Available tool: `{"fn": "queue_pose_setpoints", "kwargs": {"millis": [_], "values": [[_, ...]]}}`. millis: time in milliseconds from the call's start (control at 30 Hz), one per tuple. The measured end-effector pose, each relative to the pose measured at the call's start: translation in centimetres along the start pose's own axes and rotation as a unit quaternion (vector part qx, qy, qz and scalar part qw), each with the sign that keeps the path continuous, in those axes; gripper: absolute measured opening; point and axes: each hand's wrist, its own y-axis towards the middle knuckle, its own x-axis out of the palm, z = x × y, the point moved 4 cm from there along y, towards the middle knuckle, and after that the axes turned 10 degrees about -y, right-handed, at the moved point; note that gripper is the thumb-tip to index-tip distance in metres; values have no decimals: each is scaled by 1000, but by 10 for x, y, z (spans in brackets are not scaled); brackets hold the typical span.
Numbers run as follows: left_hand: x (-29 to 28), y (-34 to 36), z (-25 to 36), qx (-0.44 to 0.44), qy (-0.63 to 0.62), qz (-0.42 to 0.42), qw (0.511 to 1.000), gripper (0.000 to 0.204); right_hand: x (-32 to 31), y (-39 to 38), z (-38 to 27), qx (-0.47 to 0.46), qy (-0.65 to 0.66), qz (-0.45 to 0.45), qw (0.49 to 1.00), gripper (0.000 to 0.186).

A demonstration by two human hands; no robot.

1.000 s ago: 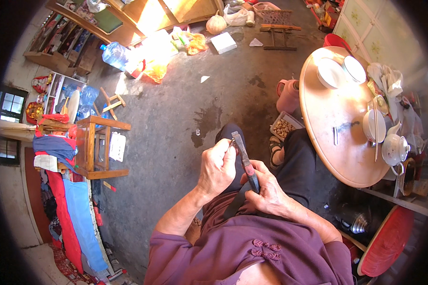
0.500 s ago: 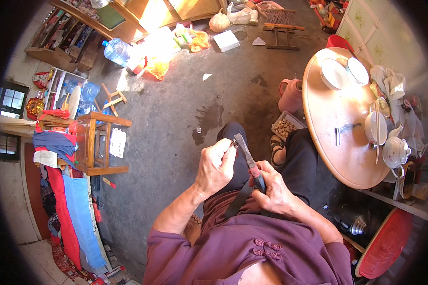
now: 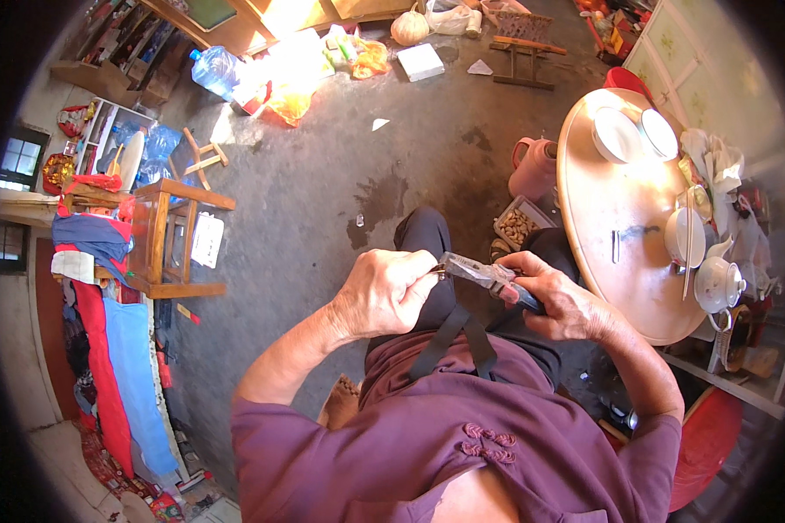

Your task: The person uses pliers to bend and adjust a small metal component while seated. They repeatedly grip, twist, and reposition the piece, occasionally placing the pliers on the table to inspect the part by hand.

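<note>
My right hand point(image 3: 556, 298) is wrapped round the dark handles of a pair of pliers point(image 3: 473, 271), held above my lap. The metal jaws point left and meet the fingertips of my left hand point(image 3: 384, 292). Those fingers are pinched on a small, dark metallic bit point(image 3: 438, 271), mostly hidden and too small to name. Whether the jaws grip it I cannot tell. Below the hands, black straps point(image 3: 445, 344) lie over my purple shirt.
To my right stands a round wooden table point(image 3: 615, 196) with white bowls point(image 3: 615, 135) and a teapot point(image 3: 720, 281). Beside it are a pink thermos point(image 3: 533, 168) and a box of peanuts point(image 3: 516, 228). On the left stand a wooden stool point(image 3: 153, 235) and draped clothes point(image 3: 139, 366).
The pliers have swung from pointing steeply away to lying nearly sideways, jaws to the left. My right hand has moved right and farther from me, and both elbows have spread outward.
</note>
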Motion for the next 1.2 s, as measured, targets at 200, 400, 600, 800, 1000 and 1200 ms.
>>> {"fn": "queue_pose_setpoints", "kwargs": {"millis": [200,400,600,800,1000,1200], "values": [[0,2,2,9,11,-13,1000,11,-14,-2,-4,-11,-47,-18,999,54],[2,2,2,4,-24,-27,999,11,-18,-8,0,-8,-70,-31,997,52],[2,0,-2,2,-2,-46,999,12,-21,-9,-2,-7,-120,-41,992,47],[2,1,1,14,11,-49,999,13,-31,-7,-5,1,-160,-28,987,44],[6,3,2,25,34,-67,997,13,-37,-1,-10,-38,-282,-53,957,55],[6,4,2,29,36,-79,996,14,-41,2,-11,-40,-303,-62,950,48]]}}
